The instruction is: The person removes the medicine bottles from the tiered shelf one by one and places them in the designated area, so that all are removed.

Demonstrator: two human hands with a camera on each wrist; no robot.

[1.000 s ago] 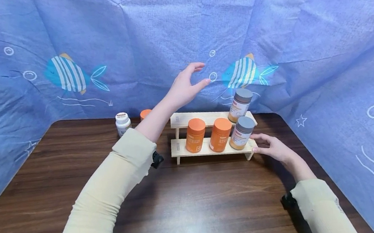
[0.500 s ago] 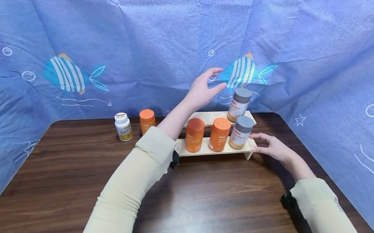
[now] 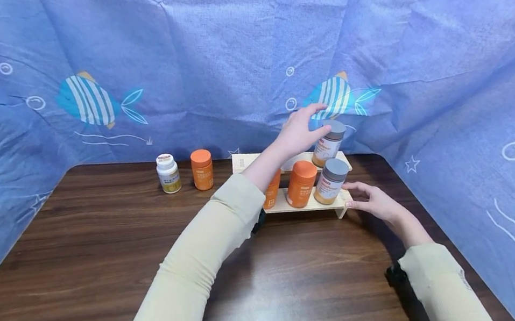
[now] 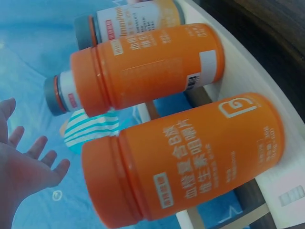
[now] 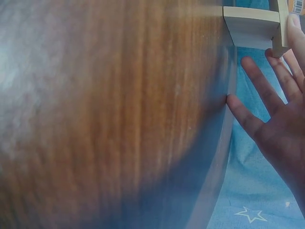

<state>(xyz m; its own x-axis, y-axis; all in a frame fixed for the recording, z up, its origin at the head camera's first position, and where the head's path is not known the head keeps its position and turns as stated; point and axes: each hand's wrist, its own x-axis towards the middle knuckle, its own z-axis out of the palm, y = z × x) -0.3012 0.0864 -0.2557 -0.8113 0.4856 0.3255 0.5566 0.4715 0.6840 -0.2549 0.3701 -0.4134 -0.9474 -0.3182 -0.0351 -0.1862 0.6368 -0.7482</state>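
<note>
My left hand (image 3: 297, 136) reaches over the upper step of a small two-step wooden rack (image 3: 244, 161). Its fingers are spread beside the grey lid of the upper supplement bottle (image 3: 327, 147), and in the left wrist view the hand (image 4: 28, 167) holds nothing. At the lower step's right end, my right hand (image 3: 376, 203) grips the board between thumb and fingers; the right wrist view shows the thumb (image 5: 296, 36) against its edge. On that step stand a second grey-lidded bottle (image 3: 331, 183) and two orange bottles, one in the middle (image 3: 302, 184) and one (image 4: 190, 157) partly behind my left forearm.
A white bottle (image 3: 169, 175) and another orange bottle (image 3: 202, 170) stand on the dark wooden table (image 3: 81, 270), left of the rack. A blue fish-patterned cloth (image 3: 223, 51) hangs behind and along the sides.
My left hand has moved right and down, from above the rack's left part to the upper grey-lidded bottle. The right hand has stayed at the rack's end.
</note>
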